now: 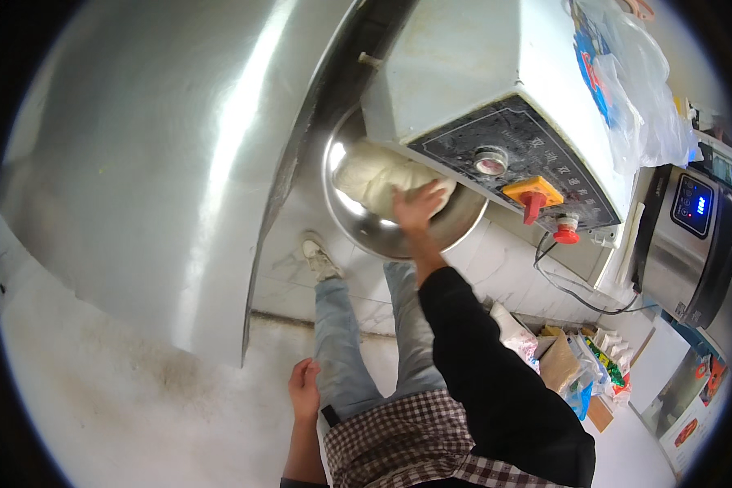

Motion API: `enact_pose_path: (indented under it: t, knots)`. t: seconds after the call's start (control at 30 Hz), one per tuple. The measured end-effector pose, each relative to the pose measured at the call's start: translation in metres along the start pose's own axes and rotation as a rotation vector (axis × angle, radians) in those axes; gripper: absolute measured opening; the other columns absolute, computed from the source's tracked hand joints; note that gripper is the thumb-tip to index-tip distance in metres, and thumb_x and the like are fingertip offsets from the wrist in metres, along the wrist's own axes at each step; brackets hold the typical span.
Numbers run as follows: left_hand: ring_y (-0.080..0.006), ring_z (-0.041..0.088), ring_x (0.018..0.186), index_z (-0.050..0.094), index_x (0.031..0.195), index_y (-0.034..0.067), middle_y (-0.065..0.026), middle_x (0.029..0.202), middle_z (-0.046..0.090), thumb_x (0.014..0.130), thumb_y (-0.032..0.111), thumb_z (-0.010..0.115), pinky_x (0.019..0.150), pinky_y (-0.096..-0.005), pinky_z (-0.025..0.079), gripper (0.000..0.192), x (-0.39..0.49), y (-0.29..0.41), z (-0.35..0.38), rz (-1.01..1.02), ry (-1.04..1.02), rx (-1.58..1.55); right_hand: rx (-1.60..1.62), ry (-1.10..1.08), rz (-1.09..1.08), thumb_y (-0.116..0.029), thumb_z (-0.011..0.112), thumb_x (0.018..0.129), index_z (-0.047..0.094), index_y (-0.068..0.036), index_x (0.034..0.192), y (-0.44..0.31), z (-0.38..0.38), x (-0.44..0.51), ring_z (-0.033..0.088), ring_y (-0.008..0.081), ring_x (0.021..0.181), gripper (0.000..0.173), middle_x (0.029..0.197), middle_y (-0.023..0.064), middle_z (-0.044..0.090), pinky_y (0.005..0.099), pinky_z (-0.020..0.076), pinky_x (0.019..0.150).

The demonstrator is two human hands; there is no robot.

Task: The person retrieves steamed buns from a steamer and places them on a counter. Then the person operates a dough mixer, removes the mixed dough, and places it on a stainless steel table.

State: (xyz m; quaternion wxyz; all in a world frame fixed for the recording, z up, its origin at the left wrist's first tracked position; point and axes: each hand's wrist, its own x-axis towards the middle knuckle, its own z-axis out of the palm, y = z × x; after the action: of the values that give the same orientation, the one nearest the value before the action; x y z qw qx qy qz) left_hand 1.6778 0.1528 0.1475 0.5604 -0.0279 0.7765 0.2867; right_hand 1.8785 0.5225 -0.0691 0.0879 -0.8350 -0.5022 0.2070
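My right hand [418,204] lies on a large mass of pale dough [372,177], its fingers spread and not wrapped around it. The dough sits in the round stainless-steel bowl [372,238] of a dough mixer [457,67]. Part of the bowl is hidden under the mixer's white housing. Beside my left thigh hangs my left hand [305,384], loosely curled, with no object visible in it. On the mixer's dark control panel [463,131], close to my right hand, are a round button [491,161], a red rotary switch on an orange plate [532,201] and a red mushroom button [566,232].
A large stainless-steel surface [158,152] fills the left side, its edge near the bowl. Plastic bags [634,91] lie on the mixer. To the right stand an appliance with a lit display [683,244], a black cable [561,283] and packaged goods [579,360] at floor level.
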Motion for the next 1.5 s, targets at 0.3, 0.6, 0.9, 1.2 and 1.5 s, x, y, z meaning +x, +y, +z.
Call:
enact_pose_path:
  t: [0.3, 0.6, 0.9, 1.2, 1.5]
  knots:
    - [-0.0155, 0.063, 0.098, 0.063, 0.118, -0.004, -0.0085, 0.103, 0.068, 0.101, 0.019, 0.061, 0.089, -0.0281, 0.048, 0.029, -0.004, 0.018, 0.019, 0.008, -0.022, 0.01, 1.678, -1.121, 0.508, -0.071, 0.036, 0.098, 0.032, -0.01, 0.156, -0.005, -0.138, -0.075, 0.038, 0.0235, 0.144, 0.084, 0.157, 0.0112, 0.041, 0.0464, 0.0382, 0.114]
    - [-0.0154, 0.063, 0.097, 0.063, 0.118, -0.004, -0.0074, 0.101, 0.069, 0.1, 0.017, 0.061, 0.09, -0.0282, 0.048, 0.028, -0.008, 0.01, 0.002, 0.034, 0.013, 0.016, 0.902, 0.051, 0.116, -0.044, 0.043, 0.105, 0.041, 0.0, 0.146, 0.039, -0.043, 0.058, 0.049, 0.0306, 0.133, 0.06, 0.148, 0.0177, 0.047, 0.0443, 0.0388, 0.109]
    - [-0.0157, 0.064, 0.095, 0.062, 0.118, -0.005, -0.0084, 0.101, 0.068, 0.1, 0.016, 0.061, 0.089, -0.0288, 0.049, 0.028, -0.009, -0.004, 0.002, -0.006, -0.019, 0.03, 1.058, -0.868, 0.327, -0.062, 0.034, 0.104, 0.013, -0.013, 0.162, -0.046, -0.022, -0.101, 0.011, 0.0312, 0.154, 0.079, 0.168, 0.0132, 0.007, 0.0454, 0.0172, 0.123]
    - [-0.0158, 0.063, 0.097, 0.062, 0.12, -0.004, -0.0089, 0.102, 0.068, 0.101, 0.019, 0.06, 0.091, -0.0285, 0.048, 0.03, -0.008, 0.024, 0.002, 0.021, 0.016, 0.015, 1.526, -0.682, 0.452, -0.07, 0.041, 0.097, 0.033, -0.012, 0.155, -0.021, -0.103, -0.022, 0.035, 0.0299, 0.144, 0.082, 0.156, 0.0155, 0.036, 0.05, 0.034, 0.114]
    - [-0.0133, 0.061, 0.095, 0.063, 0.118, -0.003, -0.0061, 0.101, 0.067, 0.1, 0.018, 0.062, 0.089, -0.0268, 0.048, 0.027, -0.007, -0.002, 0.0, -0.005, 0.008, -0.043, 0.319, -0.436, 0.221, -0.061, 0.032, 0.102, 0.024, 0.003, 0.156, -0.046, 0.012, -0.039, 0.003, 0.0547, 0.149, 0.084, 0.157, 0.0399, 0.016, 0.054, 0.0099, 0.122]
